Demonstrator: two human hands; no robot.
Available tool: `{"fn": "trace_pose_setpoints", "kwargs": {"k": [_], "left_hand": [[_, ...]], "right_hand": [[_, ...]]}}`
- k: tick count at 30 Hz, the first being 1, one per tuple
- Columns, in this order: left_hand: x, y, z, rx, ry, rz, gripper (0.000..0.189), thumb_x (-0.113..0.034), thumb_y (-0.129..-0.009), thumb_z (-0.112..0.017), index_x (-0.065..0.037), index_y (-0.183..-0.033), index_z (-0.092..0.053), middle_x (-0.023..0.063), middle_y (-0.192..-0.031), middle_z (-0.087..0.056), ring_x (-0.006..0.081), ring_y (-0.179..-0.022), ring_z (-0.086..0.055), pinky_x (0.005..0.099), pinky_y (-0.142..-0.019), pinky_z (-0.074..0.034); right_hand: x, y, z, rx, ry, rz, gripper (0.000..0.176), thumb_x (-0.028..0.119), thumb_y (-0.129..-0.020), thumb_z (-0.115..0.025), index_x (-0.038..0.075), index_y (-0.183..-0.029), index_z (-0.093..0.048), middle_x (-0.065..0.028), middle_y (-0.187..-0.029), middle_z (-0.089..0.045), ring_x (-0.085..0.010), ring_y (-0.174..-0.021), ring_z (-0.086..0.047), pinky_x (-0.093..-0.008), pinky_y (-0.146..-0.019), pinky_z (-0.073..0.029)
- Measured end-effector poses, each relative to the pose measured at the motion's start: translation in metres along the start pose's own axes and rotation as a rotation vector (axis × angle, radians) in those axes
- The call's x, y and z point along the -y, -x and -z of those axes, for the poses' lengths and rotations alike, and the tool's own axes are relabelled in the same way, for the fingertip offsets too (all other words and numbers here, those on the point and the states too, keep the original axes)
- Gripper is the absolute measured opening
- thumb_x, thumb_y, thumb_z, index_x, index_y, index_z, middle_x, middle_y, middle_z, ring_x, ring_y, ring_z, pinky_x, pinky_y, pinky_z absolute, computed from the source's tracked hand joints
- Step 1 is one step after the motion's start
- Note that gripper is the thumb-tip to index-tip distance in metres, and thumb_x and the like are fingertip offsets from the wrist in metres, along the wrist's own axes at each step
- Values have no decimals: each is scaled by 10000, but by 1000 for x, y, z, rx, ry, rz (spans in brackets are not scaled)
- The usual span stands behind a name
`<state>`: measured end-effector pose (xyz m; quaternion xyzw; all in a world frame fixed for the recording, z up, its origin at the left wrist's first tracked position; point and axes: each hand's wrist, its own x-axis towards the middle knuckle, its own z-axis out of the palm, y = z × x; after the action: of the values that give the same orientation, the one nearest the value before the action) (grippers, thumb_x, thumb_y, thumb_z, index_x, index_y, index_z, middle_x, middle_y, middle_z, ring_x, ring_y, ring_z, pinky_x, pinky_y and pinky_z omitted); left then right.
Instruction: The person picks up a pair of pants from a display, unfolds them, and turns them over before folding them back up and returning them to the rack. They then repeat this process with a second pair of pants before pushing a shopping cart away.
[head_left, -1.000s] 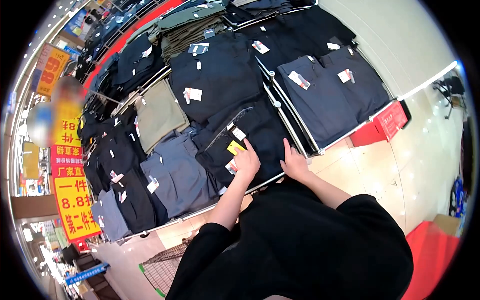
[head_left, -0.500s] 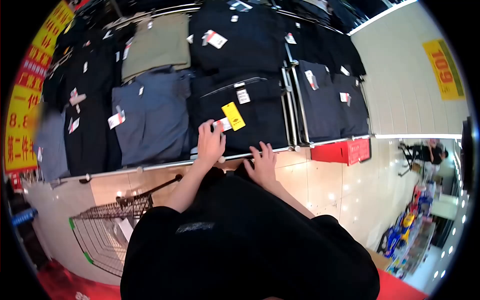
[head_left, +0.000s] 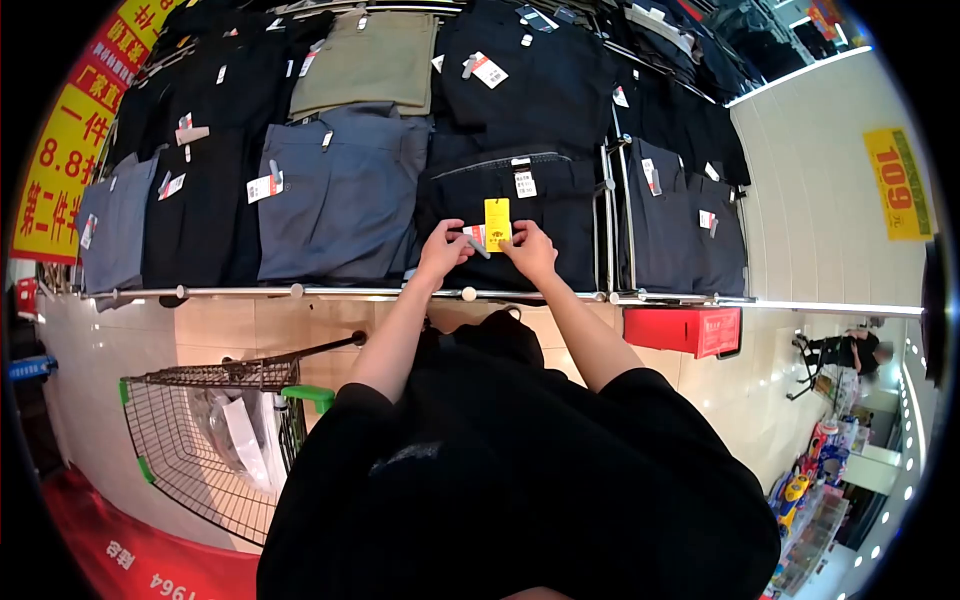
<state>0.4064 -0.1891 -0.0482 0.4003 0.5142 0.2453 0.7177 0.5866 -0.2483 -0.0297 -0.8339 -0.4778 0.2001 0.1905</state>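
Note:
A folded pair of black trousers [head_left: 562,225] lies on the display rack in front of me, with a white label [head_left: 524,181] near its waistband. On its front is a yellow hang tag [head_left: 497,218], upright. Beside it sits a red-and-white price tag [head_left: 474,233] with a small grey security tag [head_left: 478,247]. My left hand [head_left: 443,254] pinches the price tag at its left side. At the yellow tag's right edge, my right hand [head_left: 531,252] has thumb and fingers closed on it.
Grey-blue trousers [head_left: 340,200] and olive trousers [head_left: 365,65] lie on the same rack, above a metal rail [head_left: 400,293]. A wire shopping cart [head_left: 190,440] with a plastic bag stands lower left. A red basket [head_left: 685,330] is at right; a person [head_left: 862,350] is farther off.
My right hand has risen from the rack's front edge to the yellow tag. My left hand now grips the price tag, and the yellow tag has turned upright. The view has shifted.

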Motion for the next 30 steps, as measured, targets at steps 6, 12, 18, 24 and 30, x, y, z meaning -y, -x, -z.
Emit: {"fn": "trace_pose_setpoints", "kwargs": {"k": [6, 12, 18, 24, 30], "left_hand": [[5, 0, 7, 109, -48, -31, 287, -117, -956, -528, -78, -1238, -568, 39, -980, -637, 117, -830, -639, 246, -694, -493], [32, -16, 3, 177, -361, -219, 204, -209, -900, -639, -49, -1024, -612, 91, -928, -613, 191, -829, -612, 308, -737, -500], [33, -14, 3, 197, -572, -222, 340, -259, -867, -671, -62, -1115, -547, 198, -1112, -536, 312, -997, -558, 358, -900, -462], [21, -1, 0, 171, -563, -214, 434, -291, -865, -670, -53, -1186, -499, 241, -1175, -504, 354, -1084, -518, 361, -975, -422], [13, 1, 4, 67, -508, -211, 416, -281, -885, -649, -55, -1199, -496, 209, -1118, -549, 341, -1036, -562, 380, -925, -452]], "right_hand": [[-13, 16, -6, 120, 107, 18, 303, 370, -768, -755, 89, -859, -683, -37, -772, -705, -231, -763, -687, -388, -694, -488], [-18, 34, 3, 193, 146, 50, 311, 389, -844, -692, 79, -856, -666, -62, -779, -720, -264, -778, -698, -388, -703, -513], [-14, 40, 9, 237, 125, 110, 405, 434, -810, -713, 41, -882, -647, -111, -785, -706, -298, -744, -689, -391, -664, -526], [-15, 37, 10, 283, 66, 71, 462, 482, -841, -671, 28, -918, -629, -117, -799, -707, -296, -748, -691, -393, -671, -522], [-38, 9, 0, 379, -416, -81, 363, 374, -905, -637, 24, -999, -614, -124, -775, -712, -173, -683, -685, -310, -637, -527]]}}
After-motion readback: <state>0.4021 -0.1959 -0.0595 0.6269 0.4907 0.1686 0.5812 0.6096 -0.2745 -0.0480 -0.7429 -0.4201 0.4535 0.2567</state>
